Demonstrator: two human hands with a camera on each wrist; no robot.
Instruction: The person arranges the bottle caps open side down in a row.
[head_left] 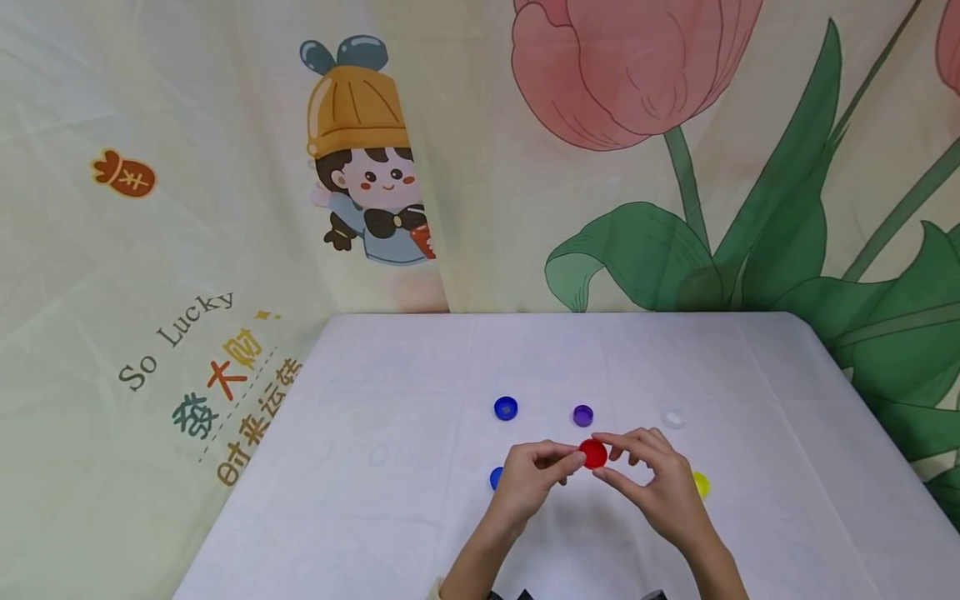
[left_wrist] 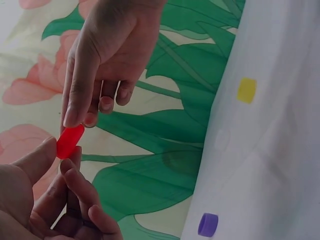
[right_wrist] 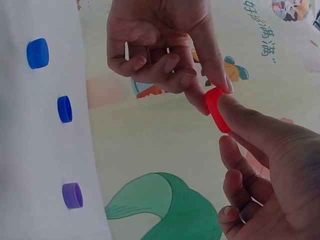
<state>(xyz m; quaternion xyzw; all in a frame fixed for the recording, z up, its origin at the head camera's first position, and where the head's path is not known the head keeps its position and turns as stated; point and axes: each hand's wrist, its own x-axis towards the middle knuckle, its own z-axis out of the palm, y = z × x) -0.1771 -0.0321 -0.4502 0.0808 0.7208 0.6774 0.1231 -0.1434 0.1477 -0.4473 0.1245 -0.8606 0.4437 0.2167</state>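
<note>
A red bottle cap (head_left: 593,454) is held above the white table between both hands. My left hand (head_left: 527,482) pinches its left edge between thumb and forefinger. On the other side, my right hand (head_left: 660,487) holds the cap's rim with thumb and index finger, its remaining fingers loosely bent. Seen edge-on, the red cap (left_wrist: 70,141) spans the two hands in the left wrist view. The right wrist view shows the right thumb (right_wrist: 255,122) against it. A blue cap (head_left: 496,478) lies partly hidden behind the left hand; a yellow cap (head_left: 701,484) sits beside the right hand.
Farther back on the white-covered table (head_left: 375,517) lie another blue cap (head_left: 506,407), a purple cap (head_left: 582,415) and a clear whitish cap (head_left: 672,417). A printed curtain (head_left: 480,167) hangs behind the table's far edge. Dark objects show at the bottom frame edge.
</note>
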